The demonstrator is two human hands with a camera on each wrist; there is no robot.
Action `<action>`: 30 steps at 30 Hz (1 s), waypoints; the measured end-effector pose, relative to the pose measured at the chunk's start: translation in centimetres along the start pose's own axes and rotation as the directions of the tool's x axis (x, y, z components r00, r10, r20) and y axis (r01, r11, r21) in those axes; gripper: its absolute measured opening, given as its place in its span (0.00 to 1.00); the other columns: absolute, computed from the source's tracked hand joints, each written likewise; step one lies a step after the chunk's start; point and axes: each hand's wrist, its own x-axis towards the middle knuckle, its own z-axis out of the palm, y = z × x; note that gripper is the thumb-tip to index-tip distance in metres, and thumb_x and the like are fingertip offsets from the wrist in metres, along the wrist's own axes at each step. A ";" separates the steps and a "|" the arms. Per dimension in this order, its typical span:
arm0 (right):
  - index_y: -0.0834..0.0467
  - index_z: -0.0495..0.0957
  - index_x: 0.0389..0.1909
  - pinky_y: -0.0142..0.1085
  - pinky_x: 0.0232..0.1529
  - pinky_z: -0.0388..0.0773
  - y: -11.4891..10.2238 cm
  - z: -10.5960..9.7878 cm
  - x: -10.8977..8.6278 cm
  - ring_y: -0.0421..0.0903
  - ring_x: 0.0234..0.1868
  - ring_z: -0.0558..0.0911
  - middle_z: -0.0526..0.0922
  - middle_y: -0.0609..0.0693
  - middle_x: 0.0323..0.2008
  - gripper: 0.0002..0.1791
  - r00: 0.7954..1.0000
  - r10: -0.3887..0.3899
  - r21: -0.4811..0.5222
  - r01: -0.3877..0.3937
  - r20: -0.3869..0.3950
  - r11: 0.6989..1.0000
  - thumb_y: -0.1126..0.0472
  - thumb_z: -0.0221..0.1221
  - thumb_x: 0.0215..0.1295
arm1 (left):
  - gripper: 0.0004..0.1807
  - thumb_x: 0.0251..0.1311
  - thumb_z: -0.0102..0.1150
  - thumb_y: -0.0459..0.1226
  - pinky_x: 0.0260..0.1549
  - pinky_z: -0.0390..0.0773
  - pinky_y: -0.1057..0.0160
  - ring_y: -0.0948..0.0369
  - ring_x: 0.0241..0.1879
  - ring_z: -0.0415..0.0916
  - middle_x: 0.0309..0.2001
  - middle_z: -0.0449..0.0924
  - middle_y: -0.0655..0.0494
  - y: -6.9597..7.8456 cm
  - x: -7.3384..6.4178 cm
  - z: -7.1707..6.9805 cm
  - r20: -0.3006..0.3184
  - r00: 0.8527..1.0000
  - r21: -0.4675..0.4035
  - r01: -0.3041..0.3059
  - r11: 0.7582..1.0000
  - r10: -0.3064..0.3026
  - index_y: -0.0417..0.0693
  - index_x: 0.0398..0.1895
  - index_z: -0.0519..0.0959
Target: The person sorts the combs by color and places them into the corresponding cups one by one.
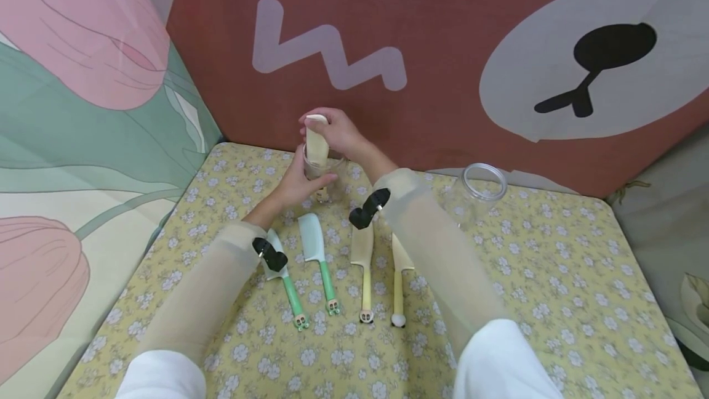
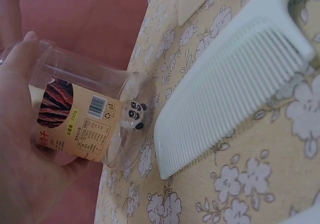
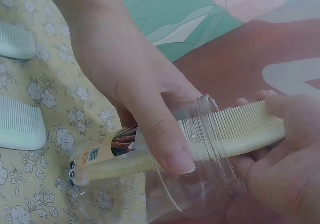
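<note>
We saw the labelled clear jar [image 2: 75, 119] near the far edge of the table [image 1: 554, 325], at eleven o'clock from its middle and close to the red backdrop [image 1: 443, 109]. A second clear jar [image 1: 469, 203] stood at two o'clock, while the widest stretch of floral cloth ran toward four. Green-handled combs [image 1: 313, 239] lay at nine, yellow-handled combs [image 1: 362, 248] near the middle. Our left hand [image 1: 293, 186] gripped the labelled jar, spread wide around its wall; our right hand [image 1: 335, 131] pinched the toothed end of a cream comb [image 1: 317, 143], its panda-headed handle down inside that jar.
</note>
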 end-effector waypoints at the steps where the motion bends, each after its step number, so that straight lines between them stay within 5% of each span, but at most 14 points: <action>1: 0.66 0.78 0.60 0.37 0.51 0.79 -0.1 0.1 0.0 0.50 0.52 0.84 0.85 0.59 0.51 0.18 1.000 -0.004 -0.026 0.003 -0.009 1.000 0.59 0.55 0.79 | 0.47 0.65 0.67 0.33 0.68 0.62 0.49 0.50 0.69 0.62 0.71 0.59 0.42 0.1 0.0 0.0 0.003 1.000 -0.002 0.007 1.000 -0.007 0.43 0.77 0.45; 7: 0.56 0.73 0.67 0.39 0.59 0.74 -0.4 0.2 -0.2 0.48 0.61 0.77 0.77 0.52 0.62 0.22 0.997 0.010 -0.224 -0.027 -0.077 0.974 0.55 0.58 0.76 | 0.51 0.66 0.66 0.33 0.70 0.60 0.44 0.44 0.71 0.58 0.73 0.54 0.38 0.3 0.0 -0.1 0.017 0.999 -0.015 0.044 0.999 -0.044 0.42 0.79 0.40; 12: 0.56 0.67 0.72 0.42 0.60 0.74 -0.7 0.2 -0.3 0.49 0.64 0.75 0.74 0.52 0.66 0.28 0.999 0.008 -0.383 -0.025 -0.046 0.924 0.52 0.57 0.77 | 0.51 0.66 0.66 0.34 0.68 0.62 0.44 0.45 0.70 0.60 0.74 0.54 0.40 0.1 0.0 -0.3 0.018 0.999 -0.022 0.049 0.999 -0.048 0.46 0.80 0.38; 20: 0.57 0.56 0.79 0.45 0.75 0.56 -2.1 0.6 -0.5 0.51 0.77 0.58 0.62 0.52 0.77 0.37 0.997 -0.063 -0.683 0.077 0.046 0.726 0.46 0.55 0.77 | 0.52 0.67 0.67 0.37 0.67 0.65 0.48 0.51 0.67 0.65 0.71 0.61 0.43 0.2 -0.2 -0.6 0.017 0.998 0.016 0.059 0.998 -0.059 0.48 0.80 0.39; 23: 0.57 0.57 0.78 0.48 0.78 0.49 -2.6 0.7 -0.7 0.51 0.78 0.56 0.61 0.53 0.77 0.37 0.992 -0.087 -0.726 0.124 0.089 0.676 0.45 0.54 0.77 | 0.54 0.67 0.67 0.40 0.62 0.68 0.50 0.53 0.57 0.71 0.67 0.64 0.41 0.3 -0.3 -0.7 0.006 0.997 0.046 0.082 0.996 -0.082 0.48 0.81 0.36; 27: 0.56 0.59 0.78 0.52 0.78 0.41 -2.9 0.2 -1.1 0.51 0.79 0.53 0.59 0.54 0.78 0.35 0.986 -0.103 -0.748 0.167 0.131 0.642 0.44 0.53 0.78 | 0.56 0.66 0.68 0.41 0.46 0.74 0.55 0.57 0.35 0.73 0.47 0.74 0.39 0.4 -0.2 -0.5 0.007 0.995 0.061 0.097 0.993 -0.097 0.48 0.82 0.35; 30: 0.56 0.59 0.78 0.55 0.78 0.40 -2.8 -0.4 -1.5 0.53 0.80 0.50 0.57 0.56 0.79 0.36 0.981 -0.115 -0.766 0.196 0.159 0.612 0.43 0.53 0.78 | 0.57 0.66 0.68 0.41 0.43 0.74 0.56 0.58 0.29 0.72 0.40 0.73 0.42 0.4 0.0 -0.3 0.014 0.996 0.052 0.087 0.995 -0.087 0.49 0.82 0.34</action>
